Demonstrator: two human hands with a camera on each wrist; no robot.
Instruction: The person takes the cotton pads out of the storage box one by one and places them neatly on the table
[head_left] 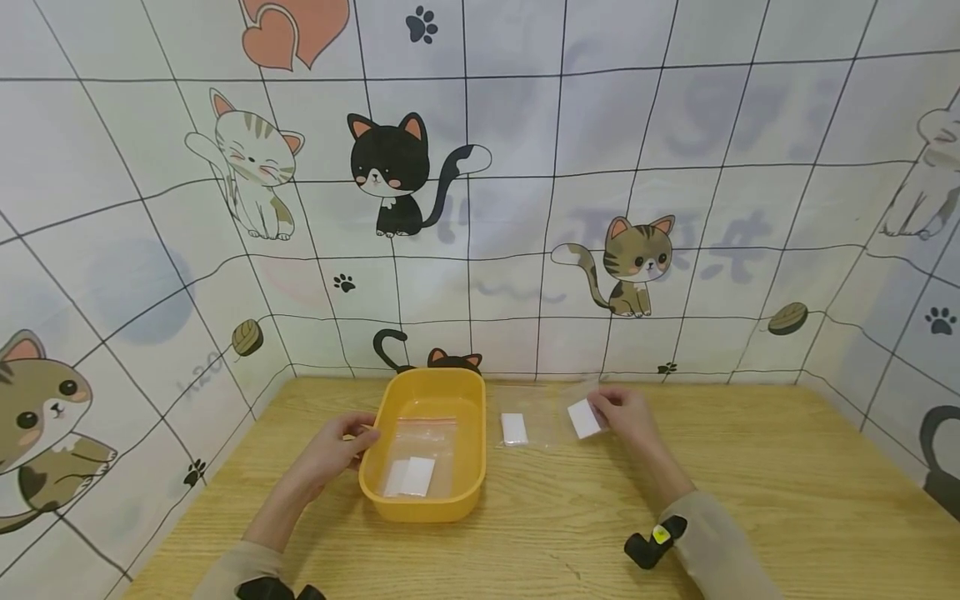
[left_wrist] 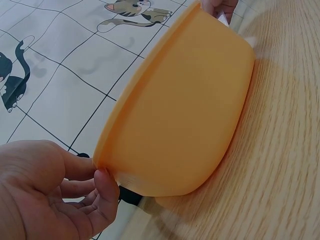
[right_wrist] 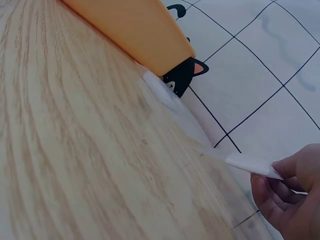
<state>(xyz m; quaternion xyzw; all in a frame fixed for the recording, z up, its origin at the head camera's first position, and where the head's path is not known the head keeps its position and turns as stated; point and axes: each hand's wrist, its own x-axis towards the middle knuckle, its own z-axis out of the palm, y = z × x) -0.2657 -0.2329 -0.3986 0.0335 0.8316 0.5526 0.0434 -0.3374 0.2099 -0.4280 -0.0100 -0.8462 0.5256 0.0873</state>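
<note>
The left hand [head_left: 337, 446] is grasping the left side of a yellow plastic tub [head_left: 435, 393], its thumb and index finger pinching the rim while the other fingers are curling below, as the left wrist view is showing. The tub is standing on the left part of a wood-grain table [head_left: 540, 533], its long sides running from near to far. Inside it, clear zip-lock plastic [head_left: 431, 433] with a reddish strip along its far edge is lying on the bottom, and two white cards [head_left: 417, 477] are overlapping towards the near end; whether they are sharing one bag, I cannot tell.

Just right of the tub, a clear plastic bag [head_left: 538, 408] is lying on the table near its far edge, with a white card [head_left: 513, 429] showing in its left part. Farther right, the right hand [head_left: 626, 417] is pinching a tilted white packet [head_left: 582, 419] at its right edge between thumb and fingers, and clear plastic is extending around it; whether all of that plastic is clearing the table, I cannot tell.

Both forearms are wearing beige sleeves [head_left: 720, 542]. Beyond the table, a white grid-patterned wall covering [head_left: 510, 125] is hanging, printed with cartoon cats [head_left: 637, 267]
</note>
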